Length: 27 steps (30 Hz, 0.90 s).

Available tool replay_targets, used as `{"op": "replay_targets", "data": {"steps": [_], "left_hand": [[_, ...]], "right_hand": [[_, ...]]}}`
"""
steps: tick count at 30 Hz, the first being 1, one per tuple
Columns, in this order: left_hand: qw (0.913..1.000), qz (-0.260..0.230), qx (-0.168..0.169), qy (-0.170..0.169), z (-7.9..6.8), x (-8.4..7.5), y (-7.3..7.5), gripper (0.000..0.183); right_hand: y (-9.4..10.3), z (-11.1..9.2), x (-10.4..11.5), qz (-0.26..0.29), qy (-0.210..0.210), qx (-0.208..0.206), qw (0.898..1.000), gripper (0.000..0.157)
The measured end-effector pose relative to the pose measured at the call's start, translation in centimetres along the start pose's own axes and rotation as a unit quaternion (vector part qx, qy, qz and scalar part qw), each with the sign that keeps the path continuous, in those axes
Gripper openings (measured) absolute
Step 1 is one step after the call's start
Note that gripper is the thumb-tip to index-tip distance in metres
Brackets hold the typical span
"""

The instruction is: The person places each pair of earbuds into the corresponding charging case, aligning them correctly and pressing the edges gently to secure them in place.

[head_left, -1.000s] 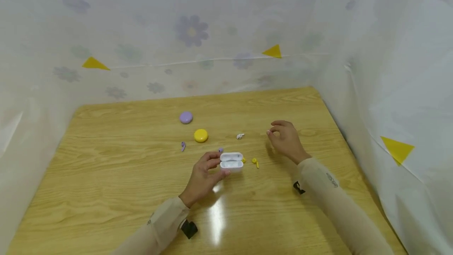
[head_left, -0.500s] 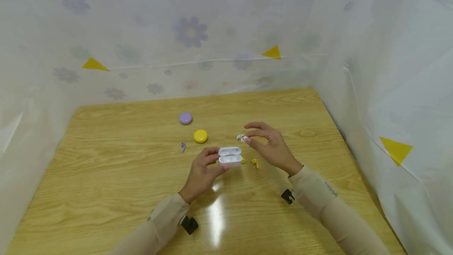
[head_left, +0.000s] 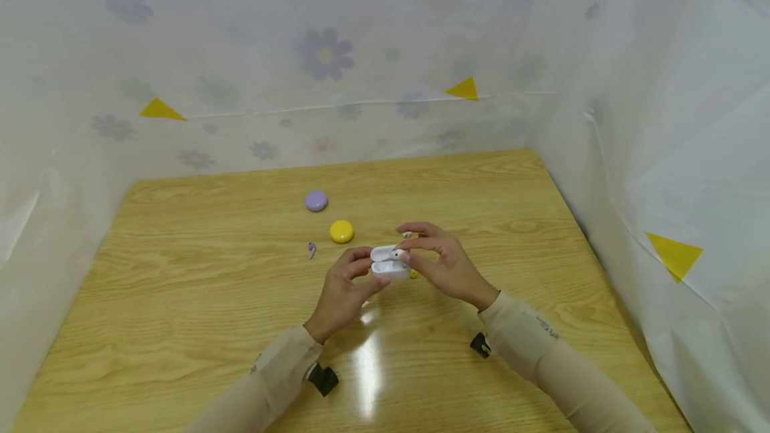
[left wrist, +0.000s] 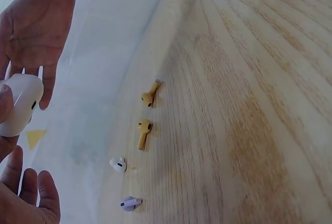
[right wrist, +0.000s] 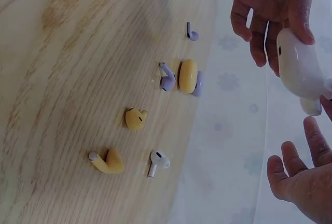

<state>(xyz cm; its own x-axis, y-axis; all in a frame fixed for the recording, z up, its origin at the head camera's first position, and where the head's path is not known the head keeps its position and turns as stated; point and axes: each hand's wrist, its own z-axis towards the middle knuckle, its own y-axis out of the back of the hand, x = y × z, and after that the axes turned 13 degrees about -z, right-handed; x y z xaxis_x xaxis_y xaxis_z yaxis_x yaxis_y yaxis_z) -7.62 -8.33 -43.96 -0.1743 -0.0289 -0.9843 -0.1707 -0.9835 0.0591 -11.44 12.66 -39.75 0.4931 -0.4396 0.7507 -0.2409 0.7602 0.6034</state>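
Head view, left hand (head_left: pixel 339 289) grasping open white case (head_left: pixel 390 263) above table (head_left: pixel 180 299), right hand (head_left: pixel 442 266) pinching white earbud (head_left: pixel 398 254) at its mouth, yellow earbud (head_left: pixel 413 274) beneath, bare wood toward right-hand edge.

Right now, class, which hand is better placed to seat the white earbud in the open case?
The right hand: it pinches the white earbud just over the open white case, which the left hand is busy holding.

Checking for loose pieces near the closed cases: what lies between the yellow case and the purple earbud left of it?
In the head view the table is bare wood between the yellow case and the purple earbud.
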Motion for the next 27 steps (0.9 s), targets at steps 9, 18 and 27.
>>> {"op": "replay_targets", "data": {"steps": [9, 18, 27], "left_hand": [[0.9998, -0.015, -0.015, -0.004, 0.16, -0.35, 0.08, 0.030], [0.9998, -0.014, -0.015, -0.002, 0.26, -0.32, 0.12, 0.031], [0.9997, -0.018, -0.016, -0.006, 0.32, -0.26, 0.08, 0.031]], "right_hand": [[-0.55, -0.22, -0.60, -0.025, 0.020, 0.001, 0.999, 0.019], [-0.69, -0.25, -0.79, -0.045, 0.036, -0.006, 0.998, 0.020], [-0.63, -0.31, -0.62, -0.047, 0.061, -0.031, 0.997, 0.018]]}}
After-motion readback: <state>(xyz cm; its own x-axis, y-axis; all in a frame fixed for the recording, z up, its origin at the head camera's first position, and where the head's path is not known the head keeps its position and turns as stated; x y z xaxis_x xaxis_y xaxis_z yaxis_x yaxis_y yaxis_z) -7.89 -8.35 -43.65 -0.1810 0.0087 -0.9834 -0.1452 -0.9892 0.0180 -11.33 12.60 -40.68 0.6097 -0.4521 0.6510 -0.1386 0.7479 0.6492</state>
